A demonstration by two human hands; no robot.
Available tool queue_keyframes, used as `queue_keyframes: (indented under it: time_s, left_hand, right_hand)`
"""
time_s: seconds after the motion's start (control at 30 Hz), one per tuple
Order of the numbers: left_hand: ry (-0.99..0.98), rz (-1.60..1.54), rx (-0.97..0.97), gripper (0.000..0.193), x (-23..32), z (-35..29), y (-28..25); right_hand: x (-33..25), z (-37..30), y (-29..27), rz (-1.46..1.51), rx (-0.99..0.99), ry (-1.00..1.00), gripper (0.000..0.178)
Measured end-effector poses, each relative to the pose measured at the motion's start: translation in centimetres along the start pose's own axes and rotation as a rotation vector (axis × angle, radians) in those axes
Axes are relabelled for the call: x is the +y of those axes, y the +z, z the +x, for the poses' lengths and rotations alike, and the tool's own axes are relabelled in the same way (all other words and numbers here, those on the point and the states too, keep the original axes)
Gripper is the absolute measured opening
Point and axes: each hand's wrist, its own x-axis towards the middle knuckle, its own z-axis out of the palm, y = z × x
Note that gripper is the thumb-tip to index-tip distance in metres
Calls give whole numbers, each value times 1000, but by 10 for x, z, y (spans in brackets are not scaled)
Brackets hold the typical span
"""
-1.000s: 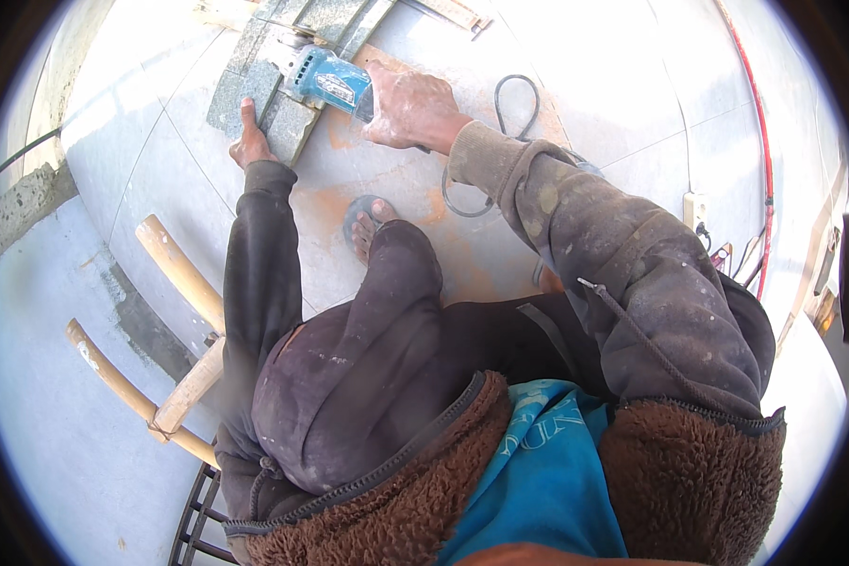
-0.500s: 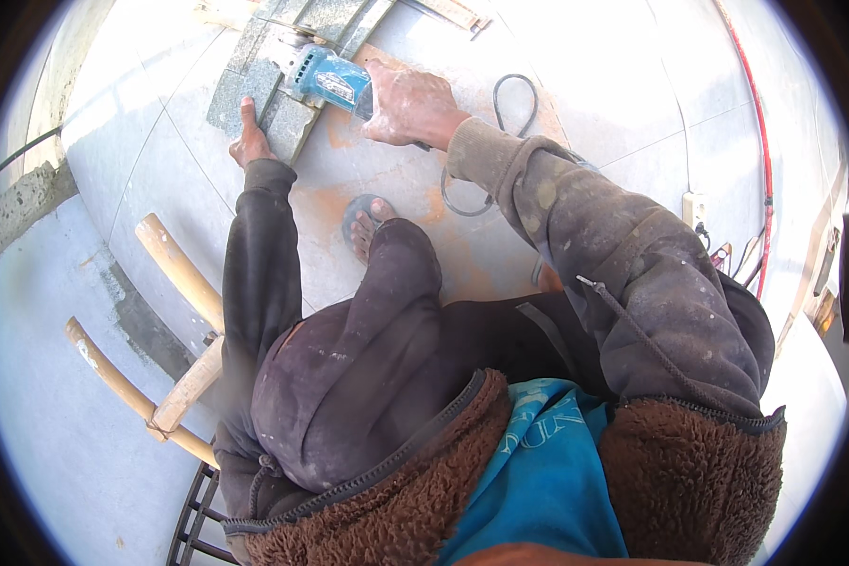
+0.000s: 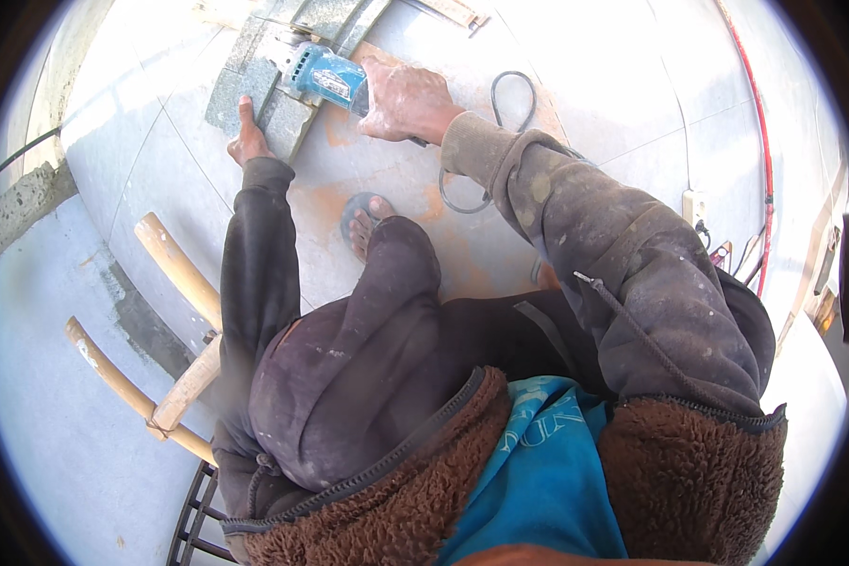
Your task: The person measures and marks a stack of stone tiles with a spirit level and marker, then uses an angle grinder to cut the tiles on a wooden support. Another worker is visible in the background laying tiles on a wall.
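Observation:
An angle grinder [image 3: 328, 77] with a blue body is gripped in my right hand [image 3: 407, 102], its head pointing left over the grey stone tiles [image 3: 286, 123]. The disc is hard to make out in the glare, but the head sits at the surface of the tiles. My left hand [image 3: 248, 141] clasps the near left edge of a tile, thumb on top and the other fingers mostly hidden. The tiles lie side by side, with darker gaps or strips between them.
A dark power cord [image 3: 493, 99] loops on the pale tiled floor right of the grinder. Further right are a white socket block [image 3: 694, 208] and a red hose [image 3: 767, 151]. At left lies a wooden pole frame [image 3: 184, 387], near a black metal rack [image 3: 198, 509]. My foot [image 3: 363, 224] is below the tiles.
My right hand and the grinder have shifted very slightly left and away from me. My left hand keeps its hold on the tile, almost unmoved.

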Motion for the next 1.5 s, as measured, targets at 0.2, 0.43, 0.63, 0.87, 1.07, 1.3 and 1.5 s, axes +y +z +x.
queue_keyframes:
  time_s: [0.2,0.43,0.63,0.87,1.07,1.3,1.5]
  left_hand:
    - [-16,-13,19,65,-2,2,1]
    - [-22,-3,13,67,0,0,2]
    - [-12,-65,-22,66,-5,5,-1]
    - [-10,-59,-19,68,-4,2,-1]
    - [-9,-18,-17,73,-8,8,-2]
    - [-6,-37,-4,70,-5,3,-1]
    - [-32,-74,-47,64,2,-8,0]
  right_hand:
    - [-5,-9,-8,30,-10,57,55]
    - [1,-17,-6,34,14,40,52]
    - [5,-25,-4,48,25,39,52]
    - [5,-27,-6,40,-1,53,52]
    - [7,-20,0,55,29,11,51]
    - [0,-10,-1,47,15,29,53]
    - [5,-2,5,20,17,0,64]
